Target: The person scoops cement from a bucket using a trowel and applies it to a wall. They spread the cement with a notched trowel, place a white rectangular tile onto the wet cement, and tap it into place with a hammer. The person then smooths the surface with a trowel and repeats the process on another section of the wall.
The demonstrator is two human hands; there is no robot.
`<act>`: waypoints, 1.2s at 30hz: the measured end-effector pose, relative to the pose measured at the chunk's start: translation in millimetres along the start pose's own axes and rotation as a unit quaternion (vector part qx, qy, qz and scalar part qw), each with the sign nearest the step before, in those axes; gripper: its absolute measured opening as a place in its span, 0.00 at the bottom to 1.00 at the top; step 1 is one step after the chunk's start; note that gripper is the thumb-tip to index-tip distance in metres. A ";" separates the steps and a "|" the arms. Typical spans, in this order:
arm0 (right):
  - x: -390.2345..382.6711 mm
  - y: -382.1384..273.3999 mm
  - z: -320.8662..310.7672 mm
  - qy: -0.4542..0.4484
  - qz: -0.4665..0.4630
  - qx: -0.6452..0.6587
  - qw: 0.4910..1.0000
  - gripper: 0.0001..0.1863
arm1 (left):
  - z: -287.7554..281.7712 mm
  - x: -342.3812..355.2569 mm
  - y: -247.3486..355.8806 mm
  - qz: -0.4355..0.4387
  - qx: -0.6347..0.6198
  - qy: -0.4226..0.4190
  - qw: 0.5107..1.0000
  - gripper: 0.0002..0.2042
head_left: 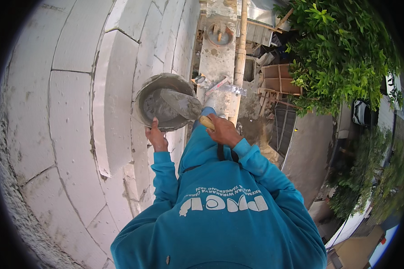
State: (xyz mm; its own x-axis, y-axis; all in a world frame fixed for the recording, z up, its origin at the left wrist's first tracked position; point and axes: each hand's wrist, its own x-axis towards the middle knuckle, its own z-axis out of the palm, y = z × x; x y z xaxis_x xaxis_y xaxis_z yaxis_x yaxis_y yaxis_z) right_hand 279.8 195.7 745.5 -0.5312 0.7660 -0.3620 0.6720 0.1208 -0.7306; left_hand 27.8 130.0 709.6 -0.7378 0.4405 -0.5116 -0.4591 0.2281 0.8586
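A round, mortar-smeared bucket (155, 81) is tilted against the block wall, with wet grey mortar (155, 111) inside. My left hand (157, 136) grips its near rim, the thumb over the edge and the other fingers underneath, partly hidden. In my right hand (225, 131) is a trowel (180, 104), its pale yellow handle wrapped by my fingers. The mortar-coated blade reaches left over the bucket's opening, its tip above the mortar. Whether the blade touches the bucket's rim I cannot tell.
On the left rises a wall of pale blocks (72, 116), one block (114, 98) jutting out. Ahead, a narrow plank (217, 58) carries a second bucket (220, 44) and a saw-like blade (234, 89). Bamboo (241, 49) edges it; lower ground and leafy branches (341, 58) lie right.
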 end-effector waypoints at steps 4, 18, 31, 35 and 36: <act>6.4 -5.9 -19.6 -0.006 0.020 -0.033 0.999 0.22 | 13.2 -5.2 4.1 0.013 -0.034 -0.007 0.999 0.22; 142.6 -43.1 -133.2 0.048 -0.179 -0.514 0.838 0.17 | 88.1 3.8 20.8 0.150 0.061 -0.003 0.987 0.23; 238.6 -6.1 -186.8 -0.090 -0.251 -0.416 0.870 0.15 | 159.2 34.9 48.8 0.167 0.114 -0.036 0.979 0.30; 238.2 3.2 -181.9 -0.099 -0.226 -0.348 0.905 0.20 | 164.6 33.5 64.6 0.163 0.143 -0.035 0.975 0.28; 237.9 2.4 -181.2 -0.094 -0.224 -0.336 0.910 0.21 | 165.8 35.2 69.1 0.142 0.116 -0.042 0.982 0.27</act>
State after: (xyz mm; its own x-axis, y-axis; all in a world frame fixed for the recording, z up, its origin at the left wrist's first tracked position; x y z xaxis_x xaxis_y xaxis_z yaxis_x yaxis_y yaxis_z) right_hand 248.6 492.6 762.6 -0.8662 0.4309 -0.2528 0.4961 0.8021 -0.3326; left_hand 52.1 305.2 756.6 -0.7718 0.5831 -0.2537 -0.1085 0.2724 0.9560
